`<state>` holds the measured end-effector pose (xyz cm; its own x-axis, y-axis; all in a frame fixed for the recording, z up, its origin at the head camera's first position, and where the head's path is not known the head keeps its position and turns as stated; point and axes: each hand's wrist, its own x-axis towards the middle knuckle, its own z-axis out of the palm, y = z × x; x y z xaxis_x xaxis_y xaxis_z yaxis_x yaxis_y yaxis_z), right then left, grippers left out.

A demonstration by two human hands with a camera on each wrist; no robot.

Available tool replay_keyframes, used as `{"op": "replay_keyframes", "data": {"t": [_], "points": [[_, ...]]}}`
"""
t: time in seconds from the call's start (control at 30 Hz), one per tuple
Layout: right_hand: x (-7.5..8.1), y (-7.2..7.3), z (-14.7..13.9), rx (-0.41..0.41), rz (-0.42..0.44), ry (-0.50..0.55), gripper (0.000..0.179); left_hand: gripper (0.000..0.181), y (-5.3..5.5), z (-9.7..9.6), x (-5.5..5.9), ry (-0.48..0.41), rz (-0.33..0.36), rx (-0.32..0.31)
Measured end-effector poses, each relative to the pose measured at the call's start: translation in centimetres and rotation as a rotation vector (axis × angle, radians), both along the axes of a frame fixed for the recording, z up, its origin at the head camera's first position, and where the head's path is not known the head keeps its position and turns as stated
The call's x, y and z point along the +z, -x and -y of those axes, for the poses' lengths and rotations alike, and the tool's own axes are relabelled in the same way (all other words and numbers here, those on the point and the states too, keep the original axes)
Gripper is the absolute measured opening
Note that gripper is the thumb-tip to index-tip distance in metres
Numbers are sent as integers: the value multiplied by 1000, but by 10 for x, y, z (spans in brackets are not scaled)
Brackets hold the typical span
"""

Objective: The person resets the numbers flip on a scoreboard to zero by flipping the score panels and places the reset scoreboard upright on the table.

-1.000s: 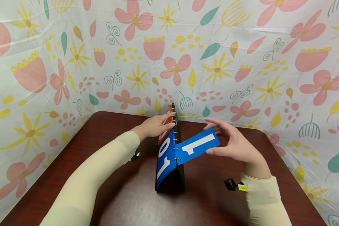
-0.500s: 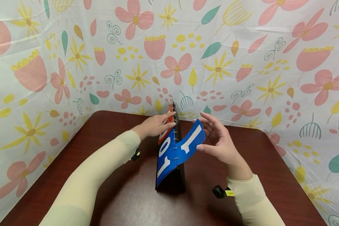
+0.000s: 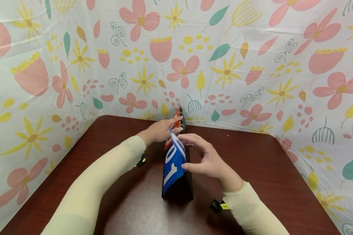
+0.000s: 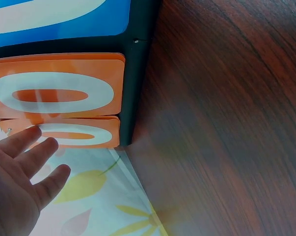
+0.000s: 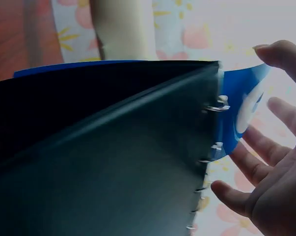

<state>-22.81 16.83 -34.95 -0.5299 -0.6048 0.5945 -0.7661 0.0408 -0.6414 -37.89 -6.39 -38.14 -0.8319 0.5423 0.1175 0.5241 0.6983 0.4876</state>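
Observation:
A tabletop flip scoreboard (image 3: 189,182) stands end-on with its ring-bound ridge up. Blue cards reading 0 and 1 (image 3: 171,171) cover the near part of its left face; orange zero cards (image 4: 54,93) are at the far part. My left hand (image 3: 157,132) rests its fingertips on the ridge by the rings, with three fingers spread beside the orange cards in the left wrist view. With thumb and fingers at its edges, my right hand (image 3: 206,158) holds a blue number card (image 5: 241,98), bent and blurred, above the ridge. Its numeral is unreadable in the head view.
The scoreboard sits on a dark red-brown wooden table (image 3: 129,202). A white floral cloth (image 3: 217,81) hangs close behind the table and along its sides. Small black wrist cameras are strapped below both hands.
My right hand has swung left, bringing the blue card with the 1 from the right side of the rings up over the ridge. My left hand stays in place.

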Motion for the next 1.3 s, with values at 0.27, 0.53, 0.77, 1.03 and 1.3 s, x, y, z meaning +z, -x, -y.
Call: {"op": "replay_keyframes", "data": {"t": [0.27,0.53,0.77,1.03,1.3], "points": [[-10,0,10,48,-29,-56,48,75,2,1,-3,22,-70,-29],[-14,3,13,92,-27,-6,40,76,0,0,-4,21,-59,0],[-14,0,15,76,-63,-131,30,73,2,0,-4,23,-72,-16],[-11,-7,20,0,-163,-354,16,72,1,1,-4,9,-74,-14],[-13,-15,27,-120,-371,-497,21,74,1,1,-4,-10,-64,-29]]}}
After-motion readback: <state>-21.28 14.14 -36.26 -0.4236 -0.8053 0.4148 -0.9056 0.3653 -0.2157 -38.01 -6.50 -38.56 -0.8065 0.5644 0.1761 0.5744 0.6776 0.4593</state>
